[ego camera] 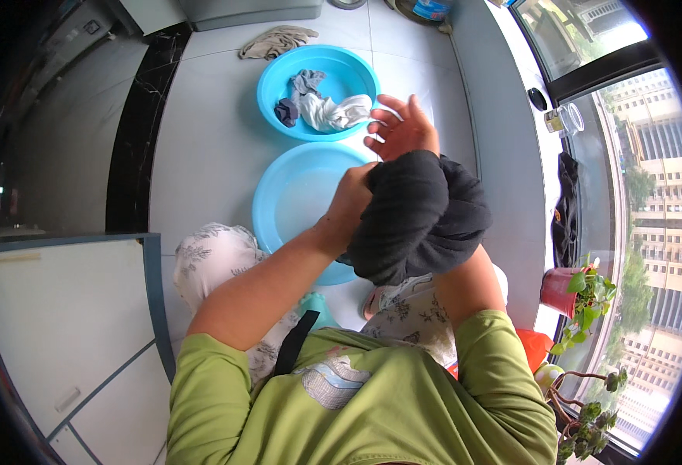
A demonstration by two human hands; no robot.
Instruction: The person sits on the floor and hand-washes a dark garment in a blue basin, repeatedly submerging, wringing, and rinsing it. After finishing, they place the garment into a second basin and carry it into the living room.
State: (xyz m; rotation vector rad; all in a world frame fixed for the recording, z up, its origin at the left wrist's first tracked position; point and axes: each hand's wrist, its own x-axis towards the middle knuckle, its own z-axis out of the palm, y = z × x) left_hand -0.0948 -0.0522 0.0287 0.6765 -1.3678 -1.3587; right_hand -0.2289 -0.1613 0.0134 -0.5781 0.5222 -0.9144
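A dark, thick piece of fabric [416,215], perhaps a garment, is bunched around my right forearm. Gripping its left edge is my left hand [347,200], with the fingertips hidden by the cloth. My right hand [405,131] sticks out beyond the fabric, fingers apart and holding nothing. Below my hands stands a light blue plastic basin [265,195], partly hidden by my left arm; its contents look pale and cloudy. A brighter blue basin [271,72] sits just beyond it, holding a twisted white cloth [335,113], a grey cloth [308,83] and a small dark cloth [286,112].
A crumpled beige cloth [277,42] lies on the tiled floor past the basins. A white cabinet [68,314] is at left. Along the right, the windowsill carries a clear jar [570,119] and a potted plant [562,290]. Between my legs is a turquoise object [318,305].
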